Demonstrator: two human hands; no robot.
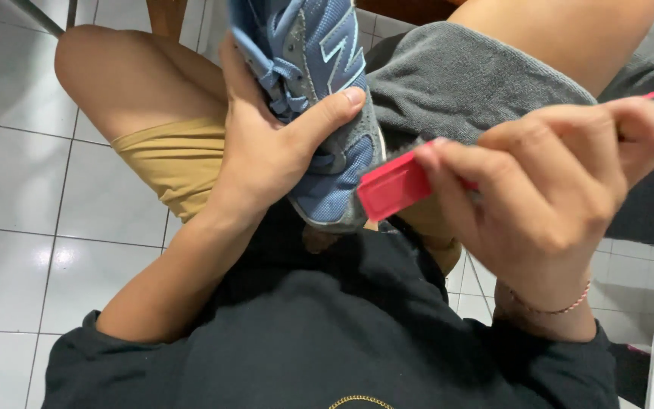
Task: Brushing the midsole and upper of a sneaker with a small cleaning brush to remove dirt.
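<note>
Left hand [266, 144] wrapped round blue sneaker [327, 98], thumb pressed across its side, fingers hidden behind; shoe held upright over lap, toe pointing down toward dark shirt [327, 333]; right hand [554, 189] closed tight round red brush [399, 182], brush head touching shoe's toe edge; grey towel [456, 76] draped over right thigh just beside shoe; likely risk: one-handed hold lets shoe twist under brush pressure; brush may skid off toe onto shirt or yellow shorts [175, 163], smearing dirt
</note>
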